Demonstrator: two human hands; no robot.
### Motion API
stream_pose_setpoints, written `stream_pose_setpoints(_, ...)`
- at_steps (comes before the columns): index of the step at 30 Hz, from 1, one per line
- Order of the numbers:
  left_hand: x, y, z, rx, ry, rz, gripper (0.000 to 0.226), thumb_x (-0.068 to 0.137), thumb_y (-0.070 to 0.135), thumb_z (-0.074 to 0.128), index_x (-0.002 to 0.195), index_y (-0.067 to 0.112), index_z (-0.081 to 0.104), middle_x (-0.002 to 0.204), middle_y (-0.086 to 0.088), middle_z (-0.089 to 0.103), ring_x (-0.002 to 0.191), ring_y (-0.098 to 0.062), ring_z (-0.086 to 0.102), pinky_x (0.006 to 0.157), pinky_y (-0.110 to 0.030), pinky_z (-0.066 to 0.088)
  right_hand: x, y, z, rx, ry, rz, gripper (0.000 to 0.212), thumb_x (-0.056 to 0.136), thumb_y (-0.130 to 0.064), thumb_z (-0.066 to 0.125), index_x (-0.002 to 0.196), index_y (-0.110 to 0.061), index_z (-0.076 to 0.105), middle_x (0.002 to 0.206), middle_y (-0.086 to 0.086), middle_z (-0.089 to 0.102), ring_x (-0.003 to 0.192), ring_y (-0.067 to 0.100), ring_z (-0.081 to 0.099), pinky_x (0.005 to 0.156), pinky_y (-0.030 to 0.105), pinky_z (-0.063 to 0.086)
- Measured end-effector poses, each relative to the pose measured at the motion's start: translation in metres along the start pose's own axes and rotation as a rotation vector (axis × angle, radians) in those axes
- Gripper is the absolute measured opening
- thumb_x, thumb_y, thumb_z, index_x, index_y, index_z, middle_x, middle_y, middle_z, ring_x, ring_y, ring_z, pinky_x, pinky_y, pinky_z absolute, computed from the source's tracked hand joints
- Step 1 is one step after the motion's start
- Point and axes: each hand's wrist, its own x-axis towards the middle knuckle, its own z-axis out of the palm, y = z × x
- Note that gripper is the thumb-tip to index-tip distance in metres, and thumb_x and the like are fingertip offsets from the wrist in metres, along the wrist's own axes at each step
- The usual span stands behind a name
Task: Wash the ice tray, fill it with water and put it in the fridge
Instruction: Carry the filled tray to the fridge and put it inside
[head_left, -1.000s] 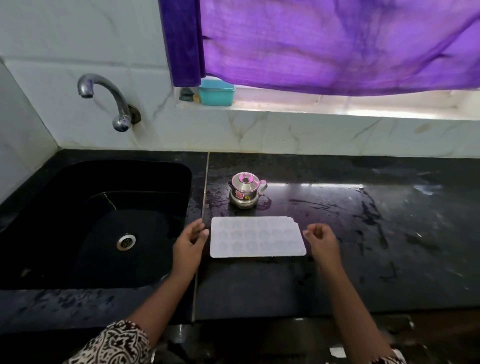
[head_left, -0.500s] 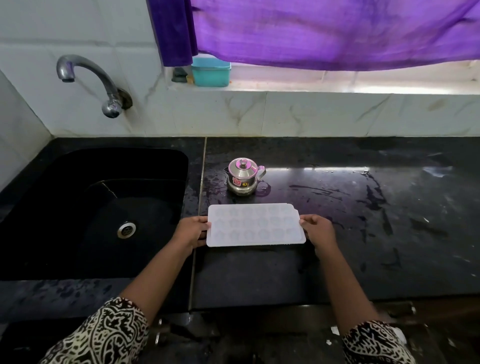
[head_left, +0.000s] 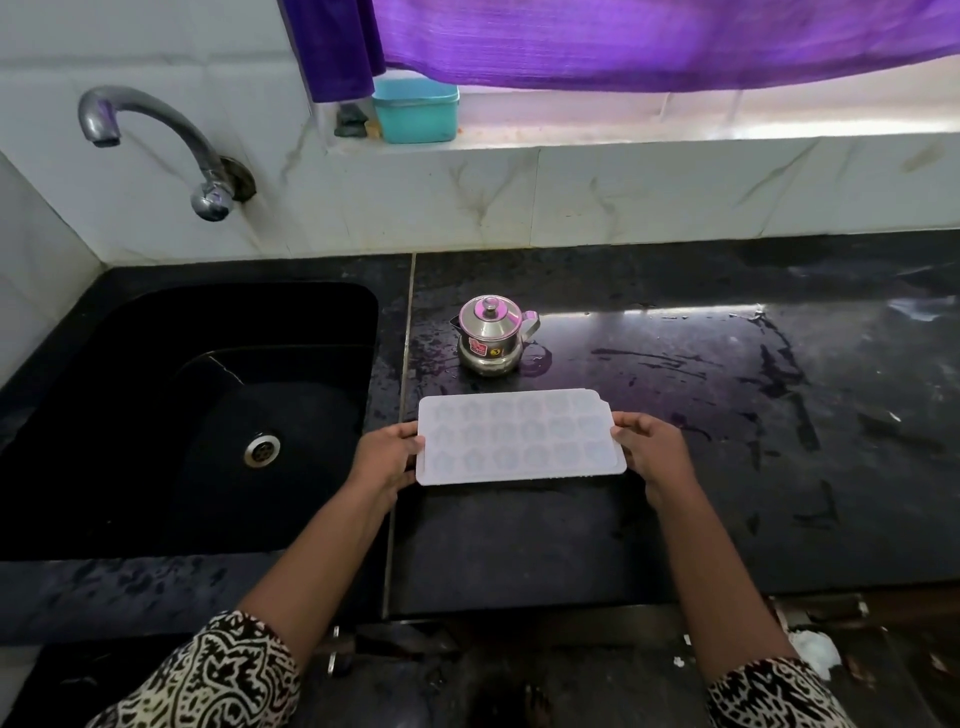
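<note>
Hands first: left hand (head_left: 387, 457) grips the left short edge of the white, translucent rectangular plastic ice tray (head_left: 519, 441), thumb on top and fingers curled under. Right hand (head_left: 652, 452) pinches the right short edge in the same way. Both hands are closed on the tray; neither is free.

We note the tray level over the glossy black stone counter (head_left: 753, 493), just right of the seam beside the black rectangular basin sink (head_left: 130, 338). We cannot tell whether it rests on the counter or hangs just clear of it. A flat face is uppermost, with faint cell outlines showing through; lid or underside, we cannot say.

We judge the step in hand to be carrying the tray to the sink for washing. To do it well:
- keep the two-ended grip firm, since the counter looks wet;
- carry the tray left over the sink rim and under the curved grey metal tap (head_left: 156, 130);
- hold with one hand only once the tray is over the basin, freeing the other for the tap.

Writing: the small lidded steel pot (head_left: 491, 338) just behind the tray bears a red sticker and a round yellow one reading "3". The rest is too small to read. We see none on the tray.
</note>
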Motion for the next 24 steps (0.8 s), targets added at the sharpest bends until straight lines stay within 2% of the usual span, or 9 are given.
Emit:
stream_pose_setpoints(4,0.001,-0.001,0.001,-0.019,0.012,0.0,0.031,0.095,-0.004,0.05,0.124,0.002,0.06,0.102,-0.012,0.07,0.082,-0.02,0.068,0.06,-0.031,0.054,-0.003,0.003,0.002,0.016,0.047,-0.03,0.019,0.089,0.001,0.059,0.103,-0.006,0.069,0.092,0.005,0.07,0.076,0.013,0.065,0.064,0.024,0.052)
stream_pose_setpoints(6,0.001,0.0,0.001,-0.023,0.013,-0.002,0.03,0.095,-0.003,0.05,0.124,0.003,0.06,0.099,-0.01,0.07,0.079,-0.018,0.068,0.057,-0.029,0.054,-0.002,0.005,0.003,0.021,0.064,-0.023,0.02,0.089,0.0,0.06,0.105,-0.006,0.069,0.091,0.002,0.069,0.078,0.012,0.065,0.063,0.022,0.051)
stream_pose_setpoints(11,0.002,-0.001,0.0,-0.02,0.012,0.003,0.03,0.096,-0.002,0.051,0.124,0.003,0.061,0.094,-0.007,0.071,0.079,-0.017,0.068,0.056,-0.028,0.053,-0.001,0.004,0.002,0.048,0.078,-0.011,0.021,0.087,0.0,0.062,0.105,-0.006,0.07,0.089,0.001,0.071,0.08,0.014,0.067,0.066,0.025,0.053)
stream_pose_setpoints(16,0.0,0.002,0.0,-0.024,0.009,0.037,0.03,0.096,-0.001,0.051,0.123,0.005,0.061,0.092,-0.003,0.071,0.076,-0.014,0.069,0.052,-0.024,0.052,-0.002,-0.004,0.001,0.094,0.073,-0.016,0.017,0.087,0.001,0.061,0.095,-0.01,0.071,0.091,0.004,0.072,0.08,0.017,0.068,0.068,0.029,0.055)
stream_pose_setpoints(19,-0.003,0.005,-0.001,-0.048,0.011,0.065,0.027,0.096,-0.001,0.051,0.118,0.008,0.063,0.087,0.0,0.072,0.069,-0.011,0.07,0.047,-0.021,0.051,-0.005,-0.012,0.001,0.099,0.074,-0.022,0.018,0.087,0.002,0.061,0.1,-0.005,0.07,0.091,0.005,0.071,0.08,0.019,0.068,0.069,0.03,0.056)
stream_pose_setpoints(24,-0.009,0.008,-0.005,-0.083,0.013,0.085,0.028,0.096,0.0,0.051,0.12,0.008,0.064,0.096,-0.005,0.071,0.079,-0.018,0.069,0.047,-0.023,0.052,-0.016,-0.025,0.001,0.092,0.068,-0.038,0.015,0.087,0.002,0.06,0.096,-0.007,0.07,0.09,0.006,0.071,0.081,0.021,0.067,0.074,0.036,0.057)
